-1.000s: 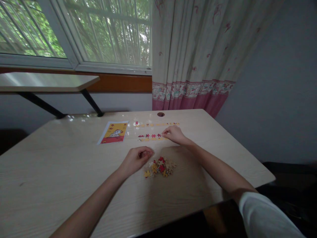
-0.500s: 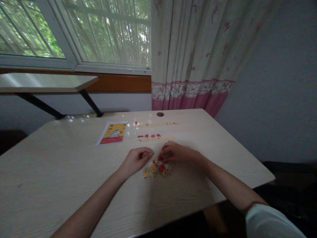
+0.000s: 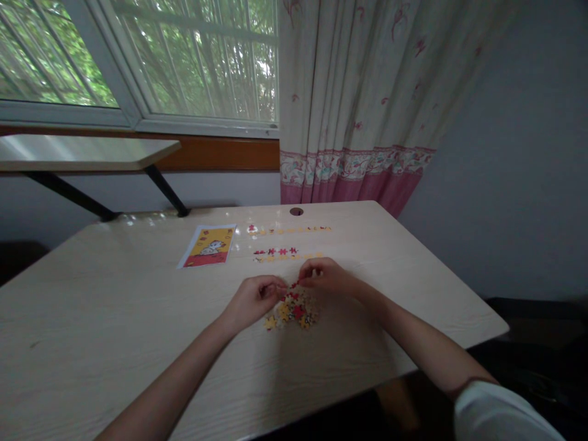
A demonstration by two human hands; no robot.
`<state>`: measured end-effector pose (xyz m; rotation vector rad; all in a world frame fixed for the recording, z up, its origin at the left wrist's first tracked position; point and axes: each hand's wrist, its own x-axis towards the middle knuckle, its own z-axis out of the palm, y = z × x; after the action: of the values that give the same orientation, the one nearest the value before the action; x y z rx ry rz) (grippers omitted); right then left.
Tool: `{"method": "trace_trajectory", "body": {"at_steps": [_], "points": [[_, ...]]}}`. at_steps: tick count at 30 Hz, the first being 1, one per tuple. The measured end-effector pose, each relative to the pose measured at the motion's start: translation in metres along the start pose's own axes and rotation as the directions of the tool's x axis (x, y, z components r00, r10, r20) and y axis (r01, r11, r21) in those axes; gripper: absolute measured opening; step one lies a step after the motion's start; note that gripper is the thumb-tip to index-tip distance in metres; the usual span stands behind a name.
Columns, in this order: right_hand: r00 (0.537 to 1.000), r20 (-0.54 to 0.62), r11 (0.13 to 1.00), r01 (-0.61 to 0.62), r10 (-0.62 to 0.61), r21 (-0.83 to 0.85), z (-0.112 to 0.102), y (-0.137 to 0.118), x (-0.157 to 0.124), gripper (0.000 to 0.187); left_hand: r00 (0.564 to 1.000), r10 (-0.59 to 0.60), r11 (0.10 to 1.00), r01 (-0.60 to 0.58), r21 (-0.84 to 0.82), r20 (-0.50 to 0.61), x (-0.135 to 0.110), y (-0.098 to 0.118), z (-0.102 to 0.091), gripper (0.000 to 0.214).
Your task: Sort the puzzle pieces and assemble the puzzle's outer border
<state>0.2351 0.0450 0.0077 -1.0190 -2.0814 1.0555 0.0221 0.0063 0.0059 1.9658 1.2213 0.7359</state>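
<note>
A small heap of jigsaw pieces (image 3: 297, 311), red, yellow and pale, lies on the table in front of me. Just above its far side, my right hand (image 3: 325, 275) pinches a red jigsaw piece (image 3: 294, 285) between thumb and fingertips. From the left my left hand (image 3: 257, 299) reaches in with thumb and fingers closed, its tips close to that same piece. Whether it holds a piece too is hidden. Beyond the hands lie a row of red pieces (image 3: 282, 251), a row of yellow pieces (image 3: 275, 259) and a farther row of mostly yellow pieces (image 3: 289, 230).
A printed picture sheet (image 3: 209, 247) in yellow and red, with a white animal, lies left of the rows. A round cable hole (image 3: 296, 212) is near the table's far edge. A raised shelf (image 3: 87, 153) on black supports stands at the back left, and a curtain (image 3: 349, 122) hangs behind.
My right hand has lifted slightly off the heap, bringing a red piece toward the left fingertips. My left hand has stayed nearly in place.
</note>
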Motion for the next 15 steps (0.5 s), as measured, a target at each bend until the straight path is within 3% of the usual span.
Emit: {"method": "trace_trajectory", "body": {"at_steps": [8,15], "points": [[0.995,-0.097,1.0,0.019,-0.018,0.009,0.016,-0.006,-0.002,0.006,0.997,0.034,0.999,-0.036,-0.029,-0.064,0.0,0.0,0.001,0.021],[0.947,-0.142,0.934,0.245,-0.288,-0.259,0.012,-0.005,-0.005,0.008,0.995,-0.029,0.971,0.006,-0.239,-0.091,0.003,-0.008,0.003,0.018]]}}
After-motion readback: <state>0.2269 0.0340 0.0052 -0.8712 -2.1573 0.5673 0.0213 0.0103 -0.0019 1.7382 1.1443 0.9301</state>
